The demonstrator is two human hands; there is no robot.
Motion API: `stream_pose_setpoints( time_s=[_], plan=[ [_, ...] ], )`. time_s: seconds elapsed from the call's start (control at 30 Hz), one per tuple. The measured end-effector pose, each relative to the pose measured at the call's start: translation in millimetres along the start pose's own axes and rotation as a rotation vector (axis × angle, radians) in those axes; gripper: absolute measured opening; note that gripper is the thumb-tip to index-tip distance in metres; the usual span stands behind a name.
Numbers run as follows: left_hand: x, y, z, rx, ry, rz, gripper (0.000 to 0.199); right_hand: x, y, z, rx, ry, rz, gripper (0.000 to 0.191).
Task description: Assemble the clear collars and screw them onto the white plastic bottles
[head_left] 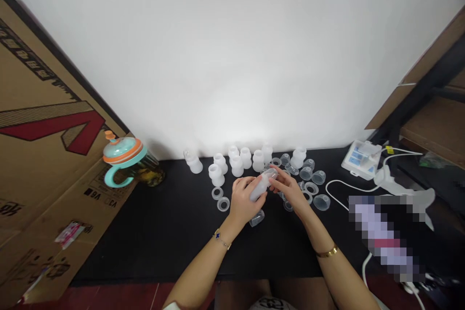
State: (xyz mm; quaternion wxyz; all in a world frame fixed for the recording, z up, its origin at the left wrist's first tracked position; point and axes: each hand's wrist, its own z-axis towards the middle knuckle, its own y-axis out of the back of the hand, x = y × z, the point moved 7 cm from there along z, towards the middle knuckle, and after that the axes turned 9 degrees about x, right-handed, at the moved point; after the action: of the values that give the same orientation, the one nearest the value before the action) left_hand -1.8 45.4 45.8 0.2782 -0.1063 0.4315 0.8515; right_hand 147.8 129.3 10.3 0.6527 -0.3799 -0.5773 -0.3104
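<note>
My left hand is wrapped round the body of a white bottle, which tilts up to the right. At the bottle's top, my right hand has its fingers closed on a clear cap. Behind my hands stand several open white bottles near the wall. One bottle at the left of the group has a clear cap on it. Clear rings lie left of my left hand. More clear caps and rings lie to the right, and one cap lies below the held bottle.
A jug with a turquoise handle stands at the left beside a large cardboard box. On the right are a white case, a white cable and a pixelated object. The black table meets the white wall.
</note>
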Motion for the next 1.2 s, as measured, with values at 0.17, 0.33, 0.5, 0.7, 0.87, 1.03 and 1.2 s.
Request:
stream_pose_setpoints(
  time_s=[0.17,0.33,0.5,0.7,0.87,1.03,1.2],
  plan=[
    [0.8,0.8,0.8,0.003,0.006,-0.005,0.042,-3.0,0.5,0.8,-0.001,0.006,-0.026,0.064],
    [-0.6,3.3,0.2,-0.024,-0.020,0.021,0.040,-5.2,0.3,1.3,0.007,0.016,-0.009,0.061],
    [0.1,3.8,-0.4,-0.029,-0.017,-0.003,0.039,-3.8,-0.5,1.0,0.010,0.018,0.023,0.061],
    [0.5,4.8,-1.1,-0.045,-0.025,-0.020,0.039,-0.8,-2.2,0.1,0.027,0.011,0.023,0.062],
    [-1.1,6.9,-1.7,-0.071,-0.040,-0.024,0.039,3.9,-5.0,-1.7,0.033,0.013,0.026,0.061],
    [-1.1,8.7,-2.8,-0.095,-0.035,-0.045,0.041,5.6,-8.2,-1.8,0.061,0.040,0.008,0.066],
    [0.2,7.6,-3.1,-0.076,-0.029,-0.078,0.045,3.9,-8.4,0.0,0.079,0.048,-0.008,0.066]
  ],
)
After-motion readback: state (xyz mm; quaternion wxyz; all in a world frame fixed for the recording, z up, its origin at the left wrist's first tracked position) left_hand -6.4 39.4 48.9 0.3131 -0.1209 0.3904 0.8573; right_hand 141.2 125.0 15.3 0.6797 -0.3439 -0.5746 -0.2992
